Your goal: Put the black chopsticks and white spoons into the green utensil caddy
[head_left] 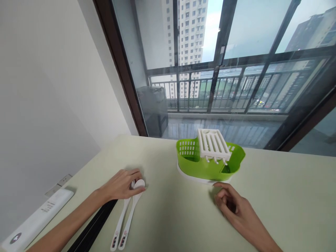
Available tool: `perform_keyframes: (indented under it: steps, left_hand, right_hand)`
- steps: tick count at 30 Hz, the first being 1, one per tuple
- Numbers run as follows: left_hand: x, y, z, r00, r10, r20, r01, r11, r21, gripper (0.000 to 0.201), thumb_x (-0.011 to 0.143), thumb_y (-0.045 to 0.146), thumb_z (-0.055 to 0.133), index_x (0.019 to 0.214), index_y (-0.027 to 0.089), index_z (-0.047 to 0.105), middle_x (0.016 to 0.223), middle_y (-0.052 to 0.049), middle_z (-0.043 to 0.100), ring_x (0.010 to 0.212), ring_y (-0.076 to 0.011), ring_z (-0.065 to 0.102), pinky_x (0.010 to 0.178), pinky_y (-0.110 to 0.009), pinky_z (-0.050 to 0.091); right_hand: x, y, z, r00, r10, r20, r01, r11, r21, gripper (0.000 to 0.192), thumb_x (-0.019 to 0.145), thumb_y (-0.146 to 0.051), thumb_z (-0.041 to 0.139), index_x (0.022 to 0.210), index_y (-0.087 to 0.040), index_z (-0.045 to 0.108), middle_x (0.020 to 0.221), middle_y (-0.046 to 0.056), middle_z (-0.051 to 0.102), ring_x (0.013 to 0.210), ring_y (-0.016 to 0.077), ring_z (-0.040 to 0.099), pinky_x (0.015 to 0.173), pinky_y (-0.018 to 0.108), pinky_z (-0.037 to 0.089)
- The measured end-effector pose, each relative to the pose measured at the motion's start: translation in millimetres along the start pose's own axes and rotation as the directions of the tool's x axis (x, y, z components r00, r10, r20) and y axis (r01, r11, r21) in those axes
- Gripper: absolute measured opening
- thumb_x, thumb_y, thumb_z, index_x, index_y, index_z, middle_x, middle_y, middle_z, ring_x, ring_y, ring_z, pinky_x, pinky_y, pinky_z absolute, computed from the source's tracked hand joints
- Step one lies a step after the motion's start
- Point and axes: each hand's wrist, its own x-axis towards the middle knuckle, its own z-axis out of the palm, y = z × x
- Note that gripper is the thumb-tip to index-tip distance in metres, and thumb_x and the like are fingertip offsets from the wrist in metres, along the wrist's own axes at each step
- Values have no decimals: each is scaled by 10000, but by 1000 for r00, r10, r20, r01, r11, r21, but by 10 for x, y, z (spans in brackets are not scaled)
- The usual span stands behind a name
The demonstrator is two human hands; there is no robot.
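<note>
Reaching over two white spoons [131,214], the left hand [123,185] is resting its thumb and fingers about their bowls; how firmly its grip is closing, I cannot tell. Both spoons are lying on the tabletop [168,217], beside black sticks [95,225] too bunched to count. One right hand [240,208], its grip loosely curled, unclosed and holding nothing, is hovering beside one green basket [204,170], which is carrying one white slotted rack [214,144] with three visible hooks [216,161].

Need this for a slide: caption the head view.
Left hand at two white spoons, right hand beside a green basket on a pale table.
</note>
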Motion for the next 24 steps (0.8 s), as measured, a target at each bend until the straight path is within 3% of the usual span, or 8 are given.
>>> perform_keyframes:
  steps: [4, 7, 14, 16, 20, 24]
  left_hand:
    - [-29, 18, -27, 999, -19, -34, 20, 1000, 18, 376, 944, 572, 540, 984, 214, 646, 943, -50, 677, 781, -204, 629, 704, -305, 430]
    - [-64, 36, -83, 986, -43, -164, 44, 999, 3, 348, 962, 527, 548, 1109, 220, 624, 1150, -82, 671, 1030, -256, 630, 904, -358, 463]
    - [6, 241, -265, 878, -186, -441, 135, 980, -145, 266, 1023, 393, 470, 1241, 253, 526, 1279, -83, 620, 1206, -263, 565, 1048, -428, 452]
    - [137, 411, -318, 835, -173, -522, 95, 980, -173, 254, 1024, 362, 481, 1254, 259, 513, 1293, -88, 609, 1219, -255, 563, 1053, -434, 460]
    - [565, 925, -463, 723, -14, -691, -103, 987, -127, 251, 992, 301, 552, 1236, 257, 509, 1300, -103, 619, 1260, -259, 559, 1084, -466, 455]
    - [1057, 1544, -579, 689, 122, -715, -256, 963, -82, 353, 982, 319, 558, 1312, 225, 479, 1399, -139, 580, 1371, -279, 483, 1164, -503, 387]
  right_hand:
    - [-5, -10, -15, 1000, 10, 3, -10, 1000, -15, 330, 949, -476, 525, 1184, -245, 541, 743, -35, 555, 642, 148, 532, 565, 249, 426]
    - [-11, 11, -27, 1000, 14, 8, -14, 1000, -20, 337, 948, -481, 530, 1194, -252, 537, 742, -38, 556, 645, 148, 533, 572, 248, 430]
    - [-19, 54, -28, 1000, 6, -12, -6, 1000, -15, 358, 935, -484, 557, 1199, -241, 554, 740, -29, 566, 631, 152, 534, 596, 264, 451]
    - [-17, 46, -27, 1000, 6, -12, -6, 1000, -21, 357, 933, -491, 558, 1189, -242, 559, 738, -30, 571, 628, 151, 536, 590, 263, 449]
    - [-10, 38, -20, 1000, 1, -11, -1, 1000, -15, 348, 944, -499, 544, 1184, -247, 556, 737, -32, 570, 620, 149, 534, 569, 258, 443]
    - [5, 34, -3, 1000, -1, -10, 1, 1000, 0, 349, 946, -499, 538, 1177, -239, 566, 729, -28, 563, 614, 151, 536, 561, 257, 443]
